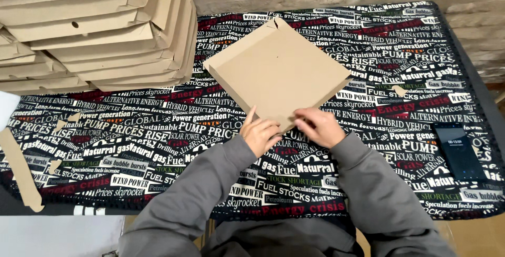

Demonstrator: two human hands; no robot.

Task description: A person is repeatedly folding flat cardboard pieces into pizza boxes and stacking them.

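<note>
The left hand (260, 135) and right hand (319, 126) pinch the near corner of a flat cardboard box (277, 71), lying on the counter (158, 130). A stack of folded boxes (94, 31) sits far left, a phone (458, 152) right.

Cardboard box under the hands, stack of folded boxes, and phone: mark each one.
Cardboard box (276, 65), head view, on the middle of its flat brown panel.
Stack of folded boxes (94, 31), head view, on the front edges of the pile.
Phone (458, 152), head view, on its dark screen.
</note>
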